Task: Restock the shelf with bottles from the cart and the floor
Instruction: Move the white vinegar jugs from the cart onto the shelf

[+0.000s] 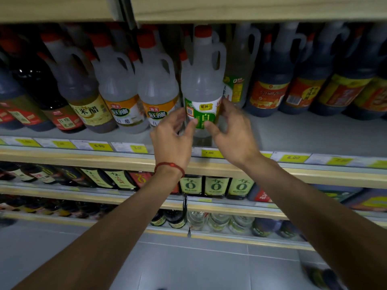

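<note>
A clear white-vinegar bottle (204, 80) with a red cap, a side handle and a green label stands upright near the front of the grey shelf (314, 132). Both my hands are on its lower part. My left hand (173, 139), with a red cord at the wrist, has its thumb on the label's front and its fingers curled at the bottle's left side. My right hand (232, 135) pinches the label, thumb in front and fingers round the right side. The bottle's base is partly hidden behind my hands.
Similar clear bottles with orange labels (123, 91) stand close on the left, dark soy bottles (270, 84) on the right. Bare shelf lies in front of those. Price tags (210, 153) line the edge. Lower shelves hold smaller bottles (215, 186). A dark bottle (322, 277) lies on the floor.
</note>
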{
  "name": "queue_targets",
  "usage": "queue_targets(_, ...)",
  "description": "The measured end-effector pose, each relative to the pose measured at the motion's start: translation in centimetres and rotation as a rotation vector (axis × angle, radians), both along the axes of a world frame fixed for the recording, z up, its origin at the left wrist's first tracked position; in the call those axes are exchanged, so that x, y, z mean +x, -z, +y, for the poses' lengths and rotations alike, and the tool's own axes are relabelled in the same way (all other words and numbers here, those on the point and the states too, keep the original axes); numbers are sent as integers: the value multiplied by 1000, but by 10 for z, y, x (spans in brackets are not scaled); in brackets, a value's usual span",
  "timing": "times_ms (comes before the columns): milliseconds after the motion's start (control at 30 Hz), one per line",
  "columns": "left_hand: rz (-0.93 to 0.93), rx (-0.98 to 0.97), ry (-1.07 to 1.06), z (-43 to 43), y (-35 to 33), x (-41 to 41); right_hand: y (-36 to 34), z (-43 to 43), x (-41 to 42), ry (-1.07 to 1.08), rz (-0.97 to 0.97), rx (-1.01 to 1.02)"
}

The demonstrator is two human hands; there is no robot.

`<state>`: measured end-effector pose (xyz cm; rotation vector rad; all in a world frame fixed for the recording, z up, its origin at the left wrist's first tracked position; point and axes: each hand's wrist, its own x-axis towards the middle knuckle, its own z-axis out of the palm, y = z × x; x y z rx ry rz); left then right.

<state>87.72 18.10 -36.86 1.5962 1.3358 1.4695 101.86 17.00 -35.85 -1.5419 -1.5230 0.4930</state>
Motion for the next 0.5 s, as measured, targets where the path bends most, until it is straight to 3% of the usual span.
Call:
queue_targets(167, -18, -12, -6, -1, 0, 0, 9, -2, -3, 71, 81, 61)
queue_targets(500, -27, -69, -54, 3, -1, -3, 12, -3, -13, 219, -2, 89)
